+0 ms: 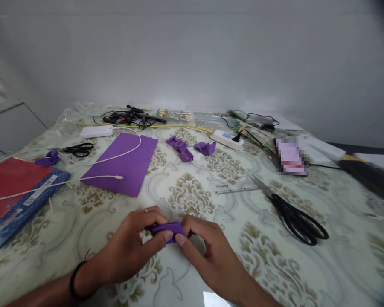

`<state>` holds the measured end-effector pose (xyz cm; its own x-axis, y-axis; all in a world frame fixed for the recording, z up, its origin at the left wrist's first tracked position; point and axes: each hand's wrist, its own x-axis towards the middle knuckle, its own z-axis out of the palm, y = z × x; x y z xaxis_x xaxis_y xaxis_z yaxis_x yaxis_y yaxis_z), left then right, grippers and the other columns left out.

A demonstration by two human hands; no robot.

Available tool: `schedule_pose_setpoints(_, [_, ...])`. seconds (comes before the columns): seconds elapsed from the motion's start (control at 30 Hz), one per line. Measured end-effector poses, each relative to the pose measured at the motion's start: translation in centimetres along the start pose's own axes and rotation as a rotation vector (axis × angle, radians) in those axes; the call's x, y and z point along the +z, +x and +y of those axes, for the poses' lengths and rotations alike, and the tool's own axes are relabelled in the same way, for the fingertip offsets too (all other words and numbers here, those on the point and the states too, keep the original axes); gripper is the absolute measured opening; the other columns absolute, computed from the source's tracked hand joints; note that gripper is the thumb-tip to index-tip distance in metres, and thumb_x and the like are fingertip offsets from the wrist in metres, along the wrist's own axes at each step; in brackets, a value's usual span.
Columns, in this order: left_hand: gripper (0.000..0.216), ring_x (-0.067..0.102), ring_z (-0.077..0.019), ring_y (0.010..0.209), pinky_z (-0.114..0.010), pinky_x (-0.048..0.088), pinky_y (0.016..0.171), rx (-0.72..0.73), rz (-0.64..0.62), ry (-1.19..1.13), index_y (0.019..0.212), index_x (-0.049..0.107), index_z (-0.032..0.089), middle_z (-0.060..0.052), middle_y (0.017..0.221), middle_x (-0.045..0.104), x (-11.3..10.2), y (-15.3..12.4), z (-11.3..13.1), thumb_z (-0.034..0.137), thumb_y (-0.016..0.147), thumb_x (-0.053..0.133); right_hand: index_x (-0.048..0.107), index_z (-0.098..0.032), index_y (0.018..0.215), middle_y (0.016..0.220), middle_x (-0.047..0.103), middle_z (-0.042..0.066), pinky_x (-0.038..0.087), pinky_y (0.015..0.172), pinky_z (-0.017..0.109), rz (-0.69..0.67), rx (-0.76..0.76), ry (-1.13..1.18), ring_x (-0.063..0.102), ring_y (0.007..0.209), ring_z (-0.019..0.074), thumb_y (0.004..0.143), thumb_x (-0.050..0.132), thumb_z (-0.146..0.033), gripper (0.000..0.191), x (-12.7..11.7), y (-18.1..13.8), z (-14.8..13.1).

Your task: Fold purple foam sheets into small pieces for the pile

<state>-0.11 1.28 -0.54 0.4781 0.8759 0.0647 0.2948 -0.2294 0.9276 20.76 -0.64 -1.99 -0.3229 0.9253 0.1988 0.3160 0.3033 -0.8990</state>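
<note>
Both my hands meet low over the near middle of the patterned tablecloth (192, 200). My left hand (132, 243) and my right hand (208, 251) pinch a small folded piece of purple paper (167, 228) between thumbs and fingertips. A ring sits on a left finger and a dark band on the left wrist. Most of the folded piece is hidden by my fingers.
A purple sheet (124, 164) with a white cable (96, 177) across it lies at the left. Folded purple pieces (181, 148) rest further back. Large black scissors (291, 213) and a clear ruler (233, 189) lie at the right, small scissors (78, 149) and a red and blue pad (13, 192) at the left.
</note>
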Motion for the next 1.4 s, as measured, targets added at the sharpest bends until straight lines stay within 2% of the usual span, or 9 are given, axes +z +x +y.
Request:
schedule_pose_setpoints(0.13, [0.03,0.067,-0.0147,0.068,-0.027,0.047,0.069,-0.109,-0.069,0.067,0.082,0.07,0.018,0.0,0.072,0.074,0.36,-0.29,0.41,0.034,0.104,0.059,0.05,-0.022,0.07,0.069,0.057,-0.001,0.04,0.062,0.029,-0.035,-0.008,-0.052,0.055,0.065,0.0154,0.103,0.053,-0.028,0.034,0.1,0.02,-0.01])
schedule_pose_setpoints(0.23, [0.031,0.068,-0.0156,0.066,-0.026,0.048,0.066,-0.15,-0.051,0.032,0.08,0.069,0.018,-0.001,0.069,0.075,0.47,-0.17,0.51,0.037,0.103,0.059,0.05,-0.022,0.069,0.071,0.06,0.001,0.042,0.063,0.03,-0.027,-0.016,-0.055,0.058,0.066,0.0166,0.105,0.05,-0.029,0.036,-0.02,0.07,-0.1])
schedule_pose_setpoints(0.4, [0.022,0.056,-0.0127,0.056,-0.024,0.043,0.055,-0.189,-0.015,-0.035,0.079,0.066,0.018,0.003,0.061,0.062,0.17,0.17,0.14,0.032,0.096,0.063,0.052,-0.021,0.069,0.066,0.055,-0.001,0.04,0.06,0.028,0.041,-0.042,-0.052,0.054,0.062,0.015,0.105,0.051,-0.027,0.037,-0.02,0.09,-0.23])
schedule_pose_setpoints(0.63, [0.019,0.048,-0.0127,0.063,-0.025,0.038,0.059,-0.161,-0.009,0.032,0.075,0.064,0.018,0.003,0.065,0.056,0.1,0.18,-0.03,0.028,0.091,0.065,0.065,-0.022,0.087,0.079,0.065,0.0,0.047,0.07,0.029,0.08,0.049,0.082,0.061,0.075,0.0171,0.102,0.059,-0.029,0.018,-0.02,-0.18,0.26])
schedule_pose_setpoints(0.83, [0.038,0.044,-0.0131,0.06,-0.027,0.034,0.056,-0.13,0.016,0.061,0.066,0.051,0.019,0.003,0.062,0.049,0.03,0.22,0.27,0.038,0.098,0.058,0.064,-0.022,0.082,0.076,0.062,-0.001,0.045,0.068,0.028,0.1,0.139,0.203,0.059,0.073,0.0165,0.101,0.063,-0.034,0.023,-0.43,0.18,0.46])
schedule_pose_setpoints(0.93, [0.043,0.047,-0.0133,0.056,-0.028,0.035,0.055,-0.108,0.019,0.063,0.065,0.052,0.02,0.002,0.059,0.052,-0.11,0.13,0.29,0.041,0.102,0.054,0.062,-0.022,0.083,0.075,0.061,-0.001,0.045,0.067,0.028,0.084,0.144,0.181,0.058,0.072,0.0164,0.102,0.06,-0.034,0.023,-0.48,0.39,0.24])
schedule_pose_setpoints(1.07, [0.044,0.055,-0.0137,0.055,-0.027,0.039,0.056,-0.096,0.005,0.053,0.065,0.057,0.02,0.001,0.058,0.06,-0.34,-0.08,0.12,0.044,0.102,0.058,0.064,-0.022,0.08,0.071,0.063,-0.002,0.045,0.066,0.028,0.046,0.13,0.077,0.059,0.068,0.0159,0.101,0.059,-0.032,0.024,-0.34,0.41,-0.02])
schedule_pose_setpoints(1.3, [0.041,0.06,-0.0135,0.051,-0.024,0.044,0.054,-0.154,0.008,0.02,0.066,0.062,0.019,0.001,0.054,0.064,-0.1,-0.23,0.04,0.041,0.1,0.06,0.063,-0.021,0.073,0.066,0.065,-0.001,0.045,0.06,0.027,0.099,0.148,0.021,0.06,0.063,0.0159,0.1,0.061,-0.033,0.029,0.14,0.14,0.02])
schedule_pose_setpoints(1.4, [0.042,0.06,-0.0137,0.054,-0.024,0.042,0.055,-0.154,0.017,0.124,0.064,0.06,0.018,0.0,0.056,0.064,0.02,0.02,0.21,0.039,0.1,0.058,0.063,-0.022,0.074,0.067,0.065,-0.001,0.047,0.061,0.027,0.119,0.116,-0.048,0.061,0.063,0.0161,0.1,0.06,-0.031,0.028,0.18,0.04,0.07])
